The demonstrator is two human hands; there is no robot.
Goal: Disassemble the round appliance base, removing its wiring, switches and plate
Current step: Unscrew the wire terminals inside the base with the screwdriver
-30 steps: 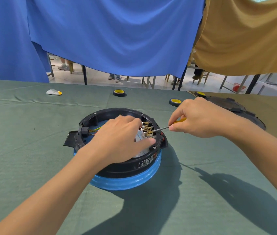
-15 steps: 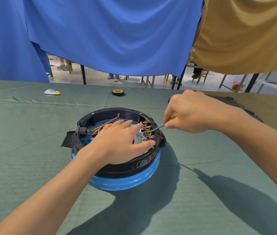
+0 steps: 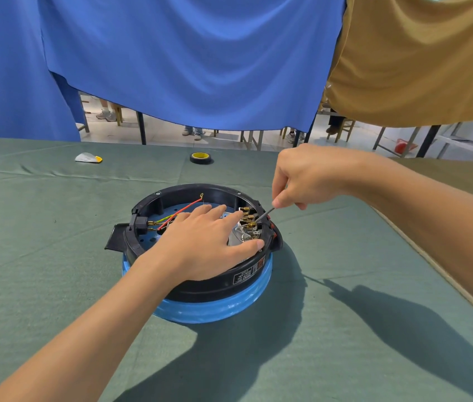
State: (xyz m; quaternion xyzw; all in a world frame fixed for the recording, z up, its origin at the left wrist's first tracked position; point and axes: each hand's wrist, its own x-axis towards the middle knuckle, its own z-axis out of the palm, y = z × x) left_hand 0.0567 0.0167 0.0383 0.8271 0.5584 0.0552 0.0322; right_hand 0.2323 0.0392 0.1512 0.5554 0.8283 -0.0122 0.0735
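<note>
Round black-and-blue plastic appliance base (image 3: pixel 215 288) on the green cloth-covered table (image 3: pixel 41 256). Left hand (image 3: pixel 200 245) lies flat inside it, fingers spread. Right hand (image 3: pixel 307 175) pinches a thin metal screwdriver (image 3: pixel 265 214), tip at the brass switch terminals (image 3: pixel 248 219).

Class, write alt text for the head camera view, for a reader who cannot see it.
A person's left hand presses flat inside a round black-and-blue plastic appliance base while the right hand holds a thin metal screwdriver at its brass switch terminals.
</note>
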